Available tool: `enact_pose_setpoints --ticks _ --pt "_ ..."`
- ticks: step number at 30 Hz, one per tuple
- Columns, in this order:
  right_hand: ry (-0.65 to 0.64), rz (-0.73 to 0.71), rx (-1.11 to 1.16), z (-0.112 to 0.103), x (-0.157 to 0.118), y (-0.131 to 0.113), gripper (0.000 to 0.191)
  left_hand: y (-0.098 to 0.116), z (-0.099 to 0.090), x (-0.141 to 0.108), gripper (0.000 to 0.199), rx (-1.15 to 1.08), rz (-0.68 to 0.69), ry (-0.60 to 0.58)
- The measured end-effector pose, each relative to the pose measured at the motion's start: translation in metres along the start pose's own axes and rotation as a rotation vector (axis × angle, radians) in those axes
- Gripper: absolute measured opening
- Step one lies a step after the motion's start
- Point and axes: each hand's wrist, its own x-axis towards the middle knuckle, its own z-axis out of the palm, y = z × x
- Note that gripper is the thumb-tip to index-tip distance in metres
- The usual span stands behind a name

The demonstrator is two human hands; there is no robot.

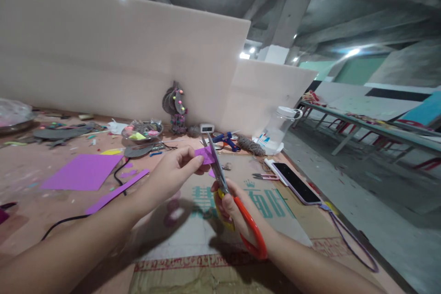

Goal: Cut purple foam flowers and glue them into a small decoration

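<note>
Pinched between the thumb and fingers of my left hand (184,163) is a small piece of purple paper (206,155). My right hand (232,200) grips a pair of scissors (217,165) with red and yellow handles. Their blades point up and away from me, slightly apart, and meet the right side of the purple piece. Below both hands lies a printed cardboard sheet (213,234) with green characters and a red border. A larger purple sheet (82,172) and a narrow purple strip (119,190) rest on the table to the left.
A blue glue gun (227,140), grey yarn (251,145) and a plastic jug (280,128) stand at the back. Right of the cardboard are thread snips (266,177) and a phone (296,183). A bowl of scraps (143,132) and a grey figure with coloured balls (175,105) sit further back.
</note>
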Motion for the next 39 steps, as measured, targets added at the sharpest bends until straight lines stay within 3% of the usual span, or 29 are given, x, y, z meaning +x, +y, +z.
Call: enact_pose_setpoints --ticks 21,39 --pt "-0.028 0.049 0.112 -0.001 0.0 -0.006 0.056 0.007 -0.009 0.005 0.027 0.03 0.046 0.009" --pt "-0.072 0.076 0.016 -0.001 -0.002 -0.012 0.051 0.004 -0.02 0.009 0.03 0.082 0.127 -0.019"
